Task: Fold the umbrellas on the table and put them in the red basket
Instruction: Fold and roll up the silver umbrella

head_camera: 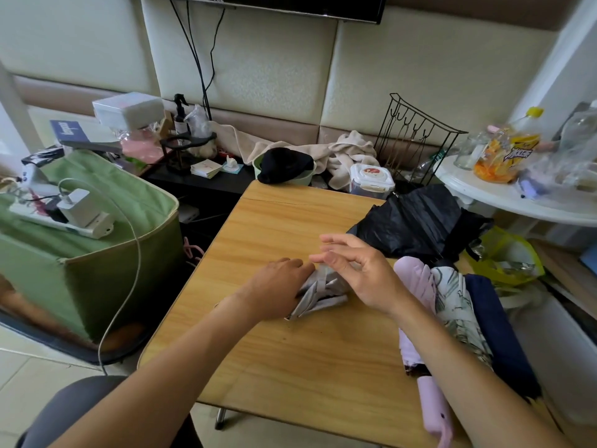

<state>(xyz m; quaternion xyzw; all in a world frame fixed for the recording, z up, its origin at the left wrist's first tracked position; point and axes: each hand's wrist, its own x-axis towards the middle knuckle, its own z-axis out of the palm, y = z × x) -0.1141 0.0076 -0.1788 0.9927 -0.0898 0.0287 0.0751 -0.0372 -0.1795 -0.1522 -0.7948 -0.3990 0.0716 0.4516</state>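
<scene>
A grey folded umbrella lies on the wooden table. My left hand presses down on its left part, fingers over the fabric. My right hand hovers over its right end with fingers relaxed, thumb and forefinger close to a grey strap. A black open umbrella sprawls at the table's right rear. A pink umbrella, a leaf-patterned one and a navy one lie side by side at the right edge. No red basket is in view.
A green fabric box with a power strip and charger stands left of the table. Behind the table sit a green bowl with a black cloth, a lidded container and a wire rack. A white round table holds bottles.
</scene>
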